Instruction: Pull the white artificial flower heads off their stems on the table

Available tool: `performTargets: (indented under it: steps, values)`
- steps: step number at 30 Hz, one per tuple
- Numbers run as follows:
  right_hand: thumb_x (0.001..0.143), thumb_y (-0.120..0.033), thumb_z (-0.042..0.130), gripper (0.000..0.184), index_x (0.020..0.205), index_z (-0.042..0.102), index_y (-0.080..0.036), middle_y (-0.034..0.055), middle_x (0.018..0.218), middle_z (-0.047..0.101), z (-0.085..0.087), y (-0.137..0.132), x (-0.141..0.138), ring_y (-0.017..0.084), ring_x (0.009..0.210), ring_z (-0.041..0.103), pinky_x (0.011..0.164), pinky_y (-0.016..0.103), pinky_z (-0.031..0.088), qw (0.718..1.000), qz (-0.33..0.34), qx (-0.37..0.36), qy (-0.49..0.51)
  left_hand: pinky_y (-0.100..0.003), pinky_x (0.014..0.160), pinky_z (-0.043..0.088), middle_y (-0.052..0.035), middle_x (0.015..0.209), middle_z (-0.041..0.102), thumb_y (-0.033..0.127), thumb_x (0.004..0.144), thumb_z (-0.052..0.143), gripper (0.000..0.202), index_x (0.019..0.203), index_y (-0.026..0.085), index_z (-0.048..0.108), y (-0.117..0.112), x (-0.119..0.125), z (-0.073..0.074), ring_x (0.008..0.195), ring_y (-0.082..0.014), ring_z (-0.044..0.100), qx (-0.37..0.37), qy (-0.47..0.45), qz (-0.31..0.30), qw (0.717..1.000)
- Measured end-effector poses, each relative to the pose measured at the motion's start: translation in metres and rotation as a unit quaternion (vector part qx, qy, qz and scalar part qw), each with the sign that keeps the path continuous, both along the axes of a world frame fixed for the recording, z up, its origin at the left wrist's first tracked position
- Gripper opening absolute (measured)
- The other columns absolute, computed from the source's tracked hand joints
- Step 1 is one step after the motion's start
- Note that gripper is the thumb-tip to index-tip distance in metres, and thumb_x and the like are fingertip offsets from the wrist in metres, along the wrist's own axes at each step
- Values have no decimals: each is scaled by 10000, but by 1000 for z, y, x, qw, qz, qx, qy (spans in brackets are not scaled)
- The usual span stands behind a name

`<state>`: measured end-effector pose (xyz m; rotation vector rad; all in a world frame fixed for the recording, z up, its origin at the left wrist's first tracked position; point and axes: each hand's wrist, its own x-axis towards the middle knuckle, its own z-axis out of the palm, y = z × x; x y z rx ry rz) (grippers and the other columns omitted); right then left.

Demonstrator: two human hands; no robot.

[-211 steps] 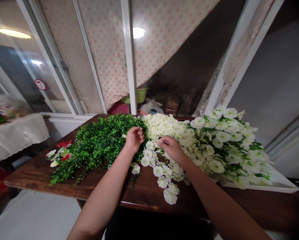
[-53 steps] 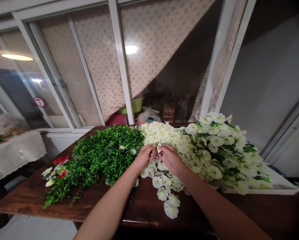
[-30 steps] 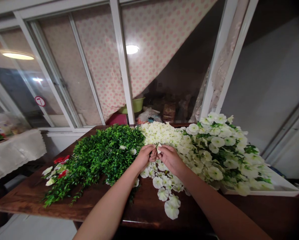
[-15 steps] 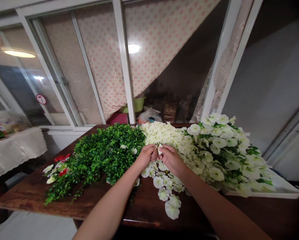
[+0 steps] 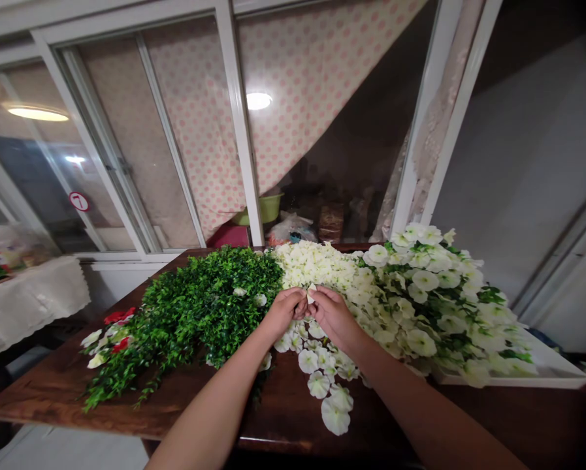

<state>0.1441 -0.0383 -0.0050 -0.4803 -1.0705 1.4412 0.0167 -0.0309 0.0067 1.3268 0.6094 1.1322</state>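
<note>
My left hand [image 5: 285, 312] and my right hand [image 5: 332, 314] meet over the middle of a dark wooden table [image 5: 52, 405]. Both are closed in a pinch around a small white artificial flower [image 5: 311, 292] held between their fingertips. Below the hands lies a trail of loose white flowers [image 5: 328, 385]. A heap of green artificial foliage [image 5: 195, 307] lies to the left of my left hand. A pile of small cream blossoms [image 5: 317, 261] sits just behind the hands.
A large bunch of white flowers with green leaves [image 5: 439, 294] rests on a white board [image 5: 552, 372] at the right. A few red and white flowers [image 5: 111, 326] lie at the table's left. Sliding windows and a dotted curtain [image 5: 297, 78] stand behind.
My hands have stayed together on the small flower with hardly any movement. Seven seconds ago they were apart, the left hand at the foliage's edge.
</note>
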Motion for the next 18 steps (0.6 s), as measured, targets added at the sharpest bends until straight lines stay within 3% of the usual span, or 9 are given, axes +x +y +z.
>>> performTargets:
  steps: [8, 18]
  values:
    - [768, -318, 686, 151, 692, 610, -213, -2, 670, 507, 2, -1, 3, 135, 610, 431, 594, 285, 366, 1000, 28, 6, 2, -240, 472, 252, 39, 450, 401, 359, 814, 551, 333, 553, 167, 473, -1, 0, 1, 431, -95, 399, -17, -22, 4, 1000]
    - [737, -355, 710, 168, 719, 619, -215, 1, 674, 533, 4, -4, 2, 134, 600, 435, 603, 295, 399, 998, 57, 7, -19, -256, 534, 360, 53, 435, 377, 347, 823, 531, 352, 531, 170, 448, 0, -6, 3, 412, -80, 353, 10, 1, -10, 1000]
